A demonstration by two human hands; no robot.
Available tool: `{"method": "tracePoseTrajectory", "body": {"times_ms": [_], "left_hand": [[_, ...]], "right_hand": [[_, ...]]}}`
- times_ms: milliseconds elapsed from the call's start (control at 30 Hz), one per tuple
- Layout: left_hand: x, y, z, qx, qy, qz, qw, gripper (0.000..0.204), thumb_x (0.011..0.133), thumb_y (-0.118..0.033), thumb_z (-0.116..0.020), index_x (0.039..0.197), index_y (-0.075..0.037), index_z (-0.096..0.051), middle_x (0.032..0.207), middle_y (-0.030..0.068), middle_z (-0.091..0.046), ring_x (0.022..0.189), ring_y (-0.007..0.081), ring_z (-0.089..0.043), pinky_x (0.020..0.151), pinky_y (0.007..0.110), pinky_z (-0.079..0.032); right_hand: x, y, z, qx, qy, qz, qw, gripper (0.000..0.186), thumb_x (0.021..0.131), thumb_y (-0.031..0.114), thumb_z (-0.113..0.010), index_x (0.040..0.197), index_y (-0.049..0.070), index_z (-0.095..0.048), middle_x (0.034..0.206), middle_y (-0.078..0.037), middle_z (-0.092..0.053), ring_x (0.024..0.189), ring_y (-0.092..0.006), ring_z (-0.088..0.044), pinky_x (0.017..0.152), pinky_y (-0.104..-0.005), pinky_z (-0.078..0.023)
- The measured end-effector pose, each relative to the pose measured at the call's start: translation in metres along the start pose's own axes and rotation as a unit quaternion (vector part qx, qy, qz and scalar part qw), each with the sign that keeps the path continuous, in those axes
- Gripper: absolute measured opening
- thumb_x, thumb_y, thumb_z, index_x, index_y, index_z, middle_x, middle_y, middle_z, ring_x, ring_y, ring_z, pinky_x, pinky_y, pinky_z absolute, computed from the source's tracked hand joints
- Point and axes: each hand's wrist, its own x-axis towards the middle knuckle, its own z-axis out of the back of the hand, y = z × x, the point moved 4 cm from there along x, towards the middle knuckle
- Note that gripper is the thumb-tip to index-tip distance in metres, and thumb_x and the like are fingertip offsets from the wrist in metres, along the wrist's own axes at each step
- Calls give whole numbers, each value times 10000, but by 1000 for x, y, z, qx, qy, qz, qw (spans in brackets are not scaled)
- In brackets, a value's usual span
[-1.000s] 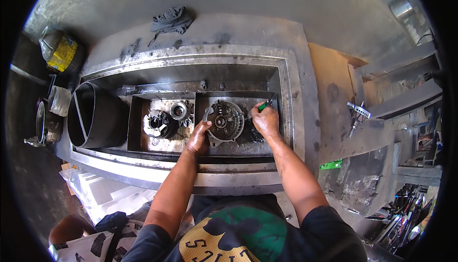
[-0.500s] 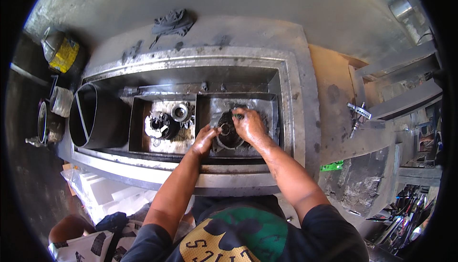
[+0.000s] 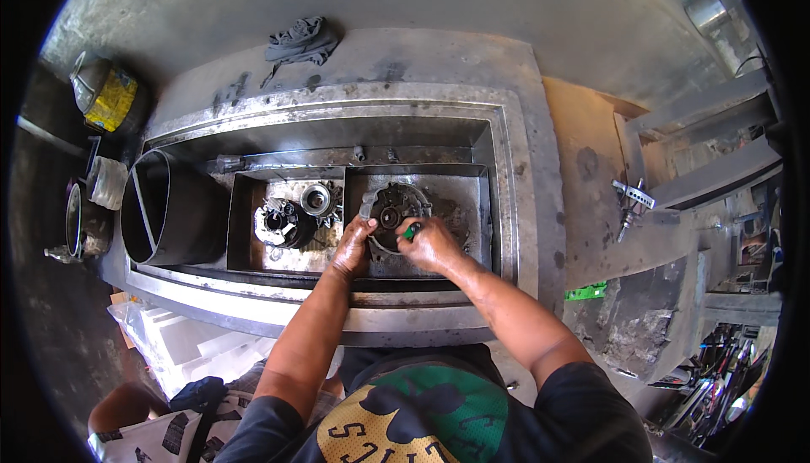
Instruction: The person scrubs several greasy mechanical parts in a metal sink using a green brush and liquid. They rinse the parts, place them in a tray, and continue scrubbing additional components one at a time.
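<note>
My left hand point(image 3: 354, 248) grips the left side of a round cast metal housing point(image 3: 390, 201), which lies in the right compartment of a wet metal tray point(image 3: 484, 218). My right hand point(image 3: 430, 248) is closed on a green-handled tool point(image 3: 412, 230) over the housing's lower right part; the tool's working end is hard to make out. In the left compartment sit a dark cylindrical part point(image 3: 282, 226) with pale pieces on it and a finned ring part point(image 3: 315, 201).
A large black bin point(image 3: 173, 218) stands left of the tray, a yellow-labelled jug point(image 3: 108, 92) beyond it. A dark rag point(image 3: 299, 41) lies behind. A metal tool point(image 3: 631, 197) rests at right. Another person's bare limb point(image 3: 122, 404) shows at lower left.
My right hand has moved left from the tray's right edge onto the housing, then slightly toward me with the green-handled tool. My left hand stays at the housing's left side.
</note>
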Motion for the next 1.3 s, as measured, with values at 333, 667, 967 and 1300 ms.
{"method": "tracePoseTrajectory", "body": {"times_ms": [333,667,967,1300], "left_hand": [[1,-4,2,207,11,-42,977,667,880,-334,-860,1397,-34,-565,1289,49,-669,1189,158,-592,1078,339,-439],[5,-10,-15,208,-21,-116,971,648,860,-254,-897,1365,-11,-572,1216,51,-692,1103,146,-623,1019,319,-477],[6,-5,-17,-47,-141,-103,983,532,932,-305,-792,1337,-64,-545,1255,117,-672,1138,275,-675,988,447,-555],[26,17,-42,-219,-210,-113,946,468,887,-256,-737,1293,-53,-619,1205,112,-684,1080,287,-682,978,468,-549]], "right_hand": [[2,-16,22,-88,-63,-37,993,179,884,186,-737,1002,55,-764,912,-187,-767,847,-366,-756,804,-440,-596],[2,-24,18,61,-121,67,988,211,862,179,-742,1022,41,-742,839,-143,-750,766,-318,-738,705,-385,-576],[15,-162,-4,-175,-44,-229,957,236,908,284,-726,996,66,-737,954,-194,-760,958,-390,-735,844,-440,-587],[-15,-76,-20,265,-95,-184,942,145,979,169,-674,1027,39,-717,814,-55,-719,708,-150,-634,675,-349,-526]]}}
